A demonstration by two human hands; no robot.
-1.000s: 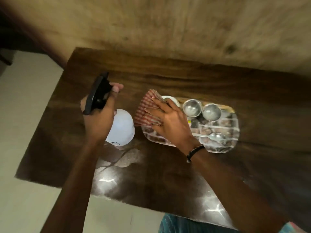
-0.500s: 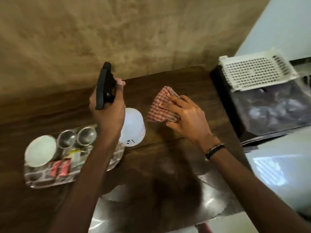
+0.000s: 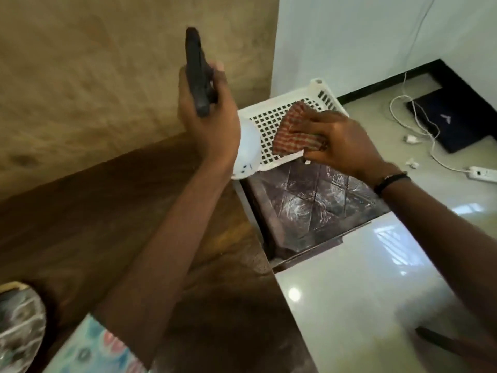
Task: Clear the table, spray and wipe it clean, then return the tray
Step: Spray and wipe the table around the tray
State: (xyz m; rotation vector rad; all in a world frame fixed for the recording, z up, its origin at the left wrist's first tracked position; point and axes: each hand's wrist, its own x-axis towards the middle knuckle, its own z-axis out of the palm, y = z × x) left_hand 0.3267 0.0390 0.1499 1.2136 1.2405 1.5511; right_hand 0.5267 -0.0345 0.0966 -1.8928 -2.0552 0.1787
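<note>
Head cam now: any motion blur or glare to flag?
Head view: the left hand and spray bottle are motion-smeared, the checked cloth is soft, the tray is blurred at the frame's left edge, and window glare sits on the glossy floor.

We see soft daylight: window glare gleams on the pale floor [image 3: 376,278], the desk [image 3: 80,211] sits dim, motion blur smears the wall [image 3: 94,76], and edges bend.
</note>
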